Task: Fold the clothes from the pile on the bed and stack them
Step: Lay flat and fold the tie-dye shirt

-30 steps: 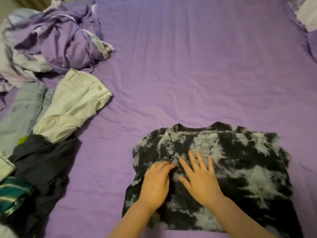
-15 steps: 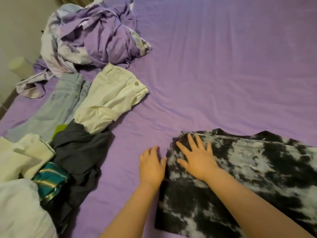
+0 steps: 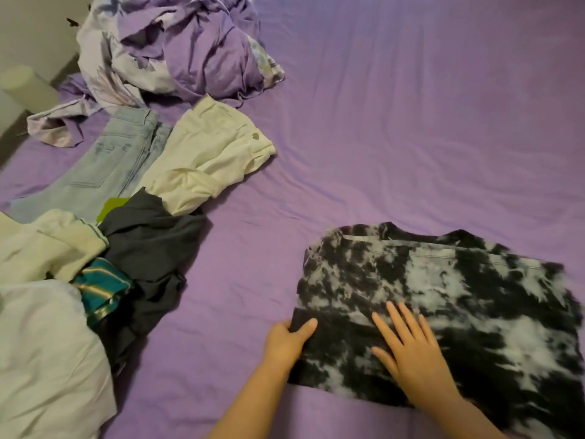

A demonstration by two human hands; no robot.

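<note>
A black-and-white tie-dye shirt [image 3: 449, 299] lies partly folded on the purple bed sheet [image 3: 411, 122] at the lower right. My left hand [image 3: 286, 340] grips the shirt's left edge, thumb on top and fingers under the cloth. My right hand [image 3: 411, 353] rests flat on the shirt with its fingers spread. The pile of unfolded clothes sits at the left: cream trousers [image 3: 212, 160], light blue jeans [image 3: 104, 166], a dark grey garment [image 3: 152, 248], a teal striped piece [image 3: 101, 286] and pale garments [image 3: 47, 353].
A crumpled purple and floral duvet [image 3: 177, 49] is bunched at the top left of the bed. Beyond the bed's left edge stand a wall and a pale cylinder [image 3: 22, 87]. Bare sheet stretches across the middle and upper right.
My view has shifted, showing more of the pile at the left. Both hands slid down the shirt toward me; my left hand moved to the shirt's left edge and took hold of it.
</note>
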